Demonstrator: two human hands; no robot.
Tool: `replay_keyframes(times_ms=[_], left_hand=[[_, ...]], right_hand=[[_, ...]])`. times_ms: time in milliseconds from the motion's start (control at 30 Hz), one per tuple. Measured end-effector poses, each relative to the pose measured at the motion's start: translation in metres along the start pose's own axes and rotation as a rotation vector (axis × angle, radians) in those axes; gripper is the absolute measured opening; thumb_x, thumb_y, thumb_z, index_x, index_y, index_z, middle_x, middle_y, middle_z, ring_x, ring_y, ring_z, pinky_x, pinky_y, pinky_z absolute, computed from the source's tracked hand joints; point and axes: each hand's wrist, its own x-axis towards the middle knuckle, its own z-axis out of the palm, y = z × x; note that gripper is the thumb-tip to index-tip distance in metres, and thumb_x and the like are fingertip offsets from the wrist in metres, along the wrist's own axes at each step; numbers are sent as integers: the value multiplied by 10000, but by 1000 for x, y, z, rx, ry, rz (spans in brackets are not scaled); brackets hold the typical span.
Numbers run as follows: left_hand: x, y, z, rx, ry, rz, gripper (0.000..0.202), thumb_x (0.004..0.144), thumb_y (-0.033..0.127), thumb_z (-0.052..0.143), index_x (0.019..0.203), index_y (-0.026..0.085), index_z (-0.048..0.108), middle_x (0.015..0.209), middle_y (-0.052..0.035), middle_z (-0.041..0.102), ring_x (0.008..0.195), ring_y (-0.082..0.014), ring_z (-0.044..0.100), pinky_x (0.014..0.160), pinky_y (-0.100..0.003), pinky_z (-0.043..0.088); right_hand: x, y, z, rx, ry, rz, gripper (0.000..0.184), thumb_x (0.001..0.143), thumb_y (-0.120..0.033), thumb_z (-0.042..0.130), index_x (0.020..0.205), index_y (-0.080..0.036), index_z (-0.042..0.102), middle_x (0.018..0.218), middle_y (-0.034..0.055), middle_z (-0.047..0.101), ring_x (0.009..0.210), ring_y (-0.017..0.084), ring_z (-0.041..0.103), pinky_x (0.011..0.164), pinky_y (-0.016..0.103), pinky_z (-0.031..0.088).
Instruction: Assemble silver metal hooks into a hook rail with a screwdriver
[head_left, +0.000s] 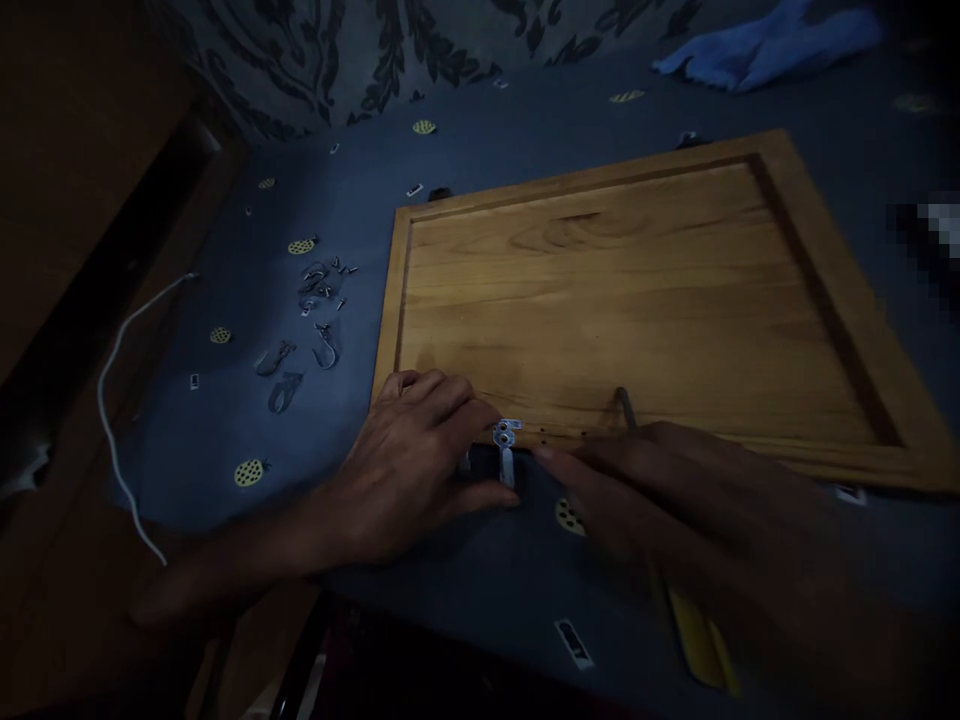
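Note:
A framed wooden panel (600,290) lies on the blue patterned cloth. At its near edge my left hand (412,450) is closed around a small metal hook (505,445), with the thumb below and the forefinger above it. The hook's flat plate with holes rests against the panel's frame; its lower part hangs past the edge. My right hand (675,510) grips a screwdriver (697,630), its yellow handle showing under the palm and its dark shaft sticking out over the panel. The right fingertips are beside small dark holes in the frame, right of the hook.
Several loose metal hooks (325,345) and small screws (343,267) lie on the cloth left of the panel. A white cable (109,400) runs along the left. A blue crumpled cloth (772,45) lies at the back right. The near cloth edge drops into darkness.

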Motion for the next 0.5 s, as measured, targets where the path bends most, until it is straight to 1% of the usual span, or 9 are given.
replay_keyframes(times_ms=[67,100,167,267,500], left_hand=[[0,0,0,-5,3,2,444,897,500,750,1152,153,645,1034,-29,646,976,-217,572,912,-372,379],[0,0,1,-5,4,2,443,897,505,748,1145,151,649,1025,-28,647,973,-216,572,912,-373,377],[0,0,1,-5,7,5,445,892,510,749,1129,145,658,1010,-25,647,963,-214,571,912,-373,375],[0,0,2,-10,8,4,458,889,509,753,1136,134,662,1002,-23,643,949,-209,566,904,-372,375],[1,-1,1,-18,-6,3,442,903,487,749,1140,124,662,1021,-39,653,974,-223,571,909,-383,375]], right_hand=[[3,2,6,-54,24,-94,352,1020,-136,448,1331,-190,604,963,37,715,842,190,631,785,355,491],[4,3,9,-75,18,-117,338,1027,-140,435,1318,-181,603,931,31,701,823,192,610,762,356,471],[6,4,12,-88,-16,-106,328,1033,-143,415,1295,-186,609,896,24,677,824,201,584,746,360,440],[6,4,15,-80,-49,-91,353,1039,-124,366,1300,-171,600,900,36,668,864,214,570,777,365,415],[8,2,16,-83,-55,-84,378,1051,-125,316,1295,-173,600,883,43,649,864,221,550,761,355,361]])
